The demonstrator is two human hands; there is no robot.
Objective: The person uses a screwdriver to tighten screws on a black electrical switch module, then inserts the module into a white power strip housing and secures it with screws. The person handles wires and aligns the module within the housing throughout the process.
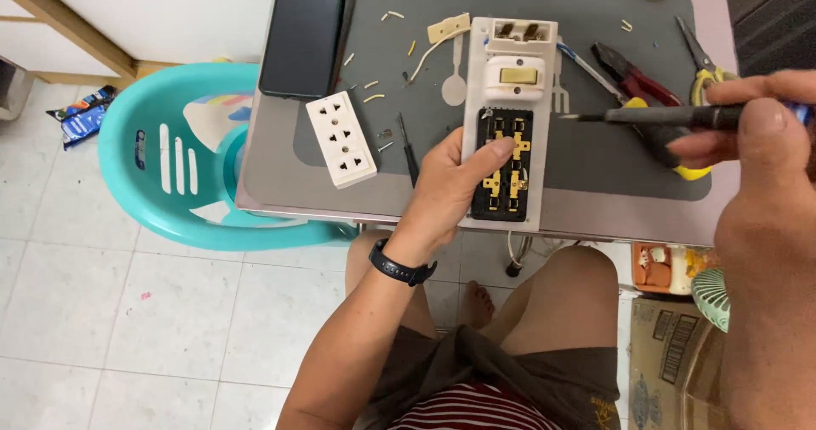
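Cream plastic fills the left hand's (455, 179) grip: a long switch-and-socket panel (510, 124) is held by its lower end, fingers wrapped behind and the thumb pressed across the open black socket block (503, 165) with its brass contacts. The panel lies at the near edge of the worktop (595, 213), its lower end jutting just past that edge; higher on it sits a cream rocker switch (515, 78). The right hand (761, 149) is closed on a dark-handled screwdriver (654, 116), whose tip points left and hovers just beside the panel's right side, not touching it. Under the screwdriver, toward the right edge, lie red-handled pliers (633, 77) and yellow-handled cutters (701, 73). To the left of the panel a small black screwdriver (408, 151) rests on the grey mat (382, 48), then a white multi-hole socket face (341, 138), and a dark phone (303, 32) by the far left corner. Wire scraps dot the mat.
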